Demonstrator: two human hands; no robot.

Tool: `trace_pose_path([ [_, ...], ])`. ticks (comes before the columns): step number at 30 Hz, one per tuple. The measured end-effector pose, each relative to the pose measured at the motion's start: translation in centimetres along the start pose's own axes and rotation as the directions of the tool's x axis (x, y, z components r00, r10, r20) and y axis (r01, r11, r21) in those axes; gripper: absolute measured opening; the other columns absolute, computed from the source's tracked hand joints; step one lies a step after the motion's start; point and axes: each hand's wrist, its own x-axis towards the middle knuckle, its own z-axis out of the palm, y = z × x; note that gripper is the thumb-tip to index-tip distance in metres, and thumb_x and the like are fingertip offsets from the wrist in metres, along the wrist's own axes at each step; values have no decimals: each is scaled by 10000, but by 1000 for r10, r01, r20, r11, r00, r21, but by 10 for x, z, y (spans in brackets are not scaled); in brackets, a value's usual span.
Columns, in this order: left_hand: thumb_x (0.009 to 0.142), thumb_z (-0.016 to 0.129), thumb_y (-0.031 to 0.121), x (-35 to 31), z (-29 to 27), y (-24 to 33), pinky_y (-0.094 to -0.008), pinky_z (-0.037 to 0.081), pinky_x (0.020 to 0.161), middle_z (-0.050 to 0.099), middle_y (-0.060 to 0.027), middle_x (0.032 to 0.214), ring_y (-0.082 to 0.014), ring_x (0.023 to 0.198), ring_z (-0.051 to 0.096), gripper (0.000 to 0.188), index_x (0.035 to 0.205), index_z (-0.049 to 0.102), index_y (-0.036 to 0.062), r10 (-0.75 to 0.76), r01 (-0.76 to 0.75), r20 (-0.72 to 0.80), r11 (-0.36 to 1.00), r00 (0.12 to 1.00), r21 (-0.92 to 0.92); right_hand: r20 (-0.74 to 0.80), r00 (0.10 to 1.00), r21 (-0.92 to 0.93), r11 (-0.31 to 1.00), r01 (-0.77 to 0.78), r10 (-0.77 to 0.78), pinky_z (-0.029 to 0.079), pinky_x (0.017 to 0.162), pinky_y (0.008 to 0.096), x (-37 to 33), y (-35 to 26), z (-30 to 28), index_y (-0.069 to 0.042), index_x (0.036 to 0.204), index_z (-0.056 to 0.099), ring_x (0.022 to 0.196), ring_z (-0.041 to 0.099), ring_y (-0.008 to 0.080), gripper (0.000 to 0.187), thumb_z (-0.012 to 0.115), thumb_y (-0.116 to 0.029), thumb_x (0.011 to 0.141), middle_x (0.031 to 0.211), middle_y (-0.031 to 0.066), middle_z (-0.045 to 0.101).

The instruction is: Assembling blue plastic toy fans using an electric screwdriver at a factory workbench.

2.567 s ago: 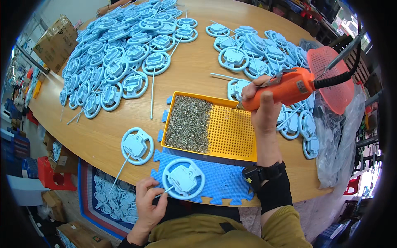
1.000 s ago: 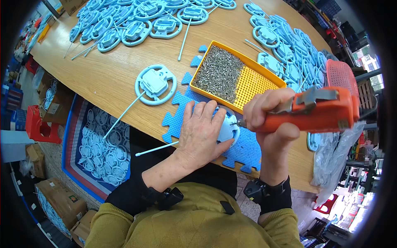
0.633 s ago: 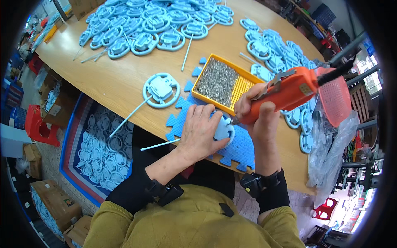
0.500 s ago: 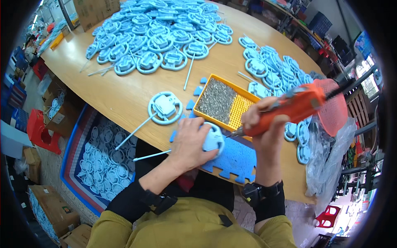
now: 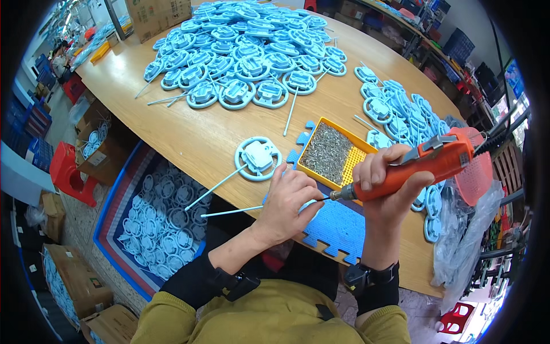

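In the head view, take the yellow tray (image 5: 357, 163) on the tabletop (image 5: 189, 135) as your landmark: small metal screws (image 5: 326, 153) fill its left part, and its perforated floor shows at the right. Your right hand (image 5: 392, 182), just nearer to you than the tray's right end, is wrapped around the orange power screwdriver (image 5: 429, 167), whose bit points left, its tip close beside the fingers of your other hand. Your left hand (image 5: 289, 206) lies on your side of the tray, off its left corner, fingers bent and close together; a pale-blue rod (image 5: 232, 211) sticks out leftward from under it. The rod's other end is hidden there, so I cannot tell how firmly you grip it, nor whether the bit touches anything. The blue foam mat (image 5: 338, 226) reaches out from beneath the tray toward you. Just left of the tray lies a single pale-blue ring piece (image 5: 258, 156) with its own rod. A large heap of such pieces (image 5: 246, 60) spreads beyond the tray to the left, and a smaller pile (image 5: 401, 117) beyond it to the right.
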Motion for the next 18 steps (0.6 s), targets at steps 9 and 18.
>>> trace_pose_path([
  [9,733,725,211,0,-19,-3,-539,268,1024,538,-14,841,-209,959,536,188,788,579,105,97,-116,210,990,973,79,178,984,-75,997,13,1,419,490,270,-8,8,17,-79,933,452,473,451,110,653,505,-708,764,606,-11,438],
  [18,688,753,260,-4,-22,-13,-505,323,987,533,-38,842,-236,964,539,275,811,572,94,77,-157,288,951,954,268,234,972,-133,991,16,15,428,478,273,-20,16,18,-63,914,465,481,477,134,649,579,-677,740,614,8,470],
])
